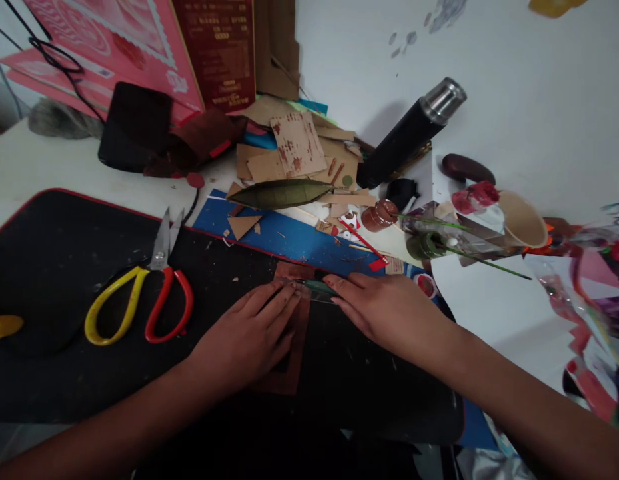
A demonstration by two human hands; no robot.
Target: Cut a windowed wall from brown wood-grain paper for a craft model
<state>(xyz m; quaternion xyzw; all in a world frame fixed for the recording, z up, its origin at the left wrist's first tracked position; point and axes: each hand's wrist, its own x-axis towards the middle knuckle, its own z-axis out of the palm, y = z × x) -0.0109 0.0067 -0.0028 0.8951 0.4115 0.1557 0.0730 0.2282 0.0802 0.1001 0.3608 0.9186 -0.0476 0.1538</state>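
On the black mat, the left hand lies flat, holding down a brown frame-like piece, while the right hand is closed around a slim green tool. Looks like a cutter to me, though I can't make out the tip. Main worry: its far end sits just beside the left fingertips, so a slip along that see-through strip could nick one. And if the left hand lets up, I'd bet the piece skids and ends up skewed. As for the piece: flat, reddish-brown, straight edges, dark opening partly hidden by the palm. Narrow sides, probably easy to bend or tear imo. Off to the left, big scissors lie with blades spread; farther back, cardboard scraps crowd the white table.
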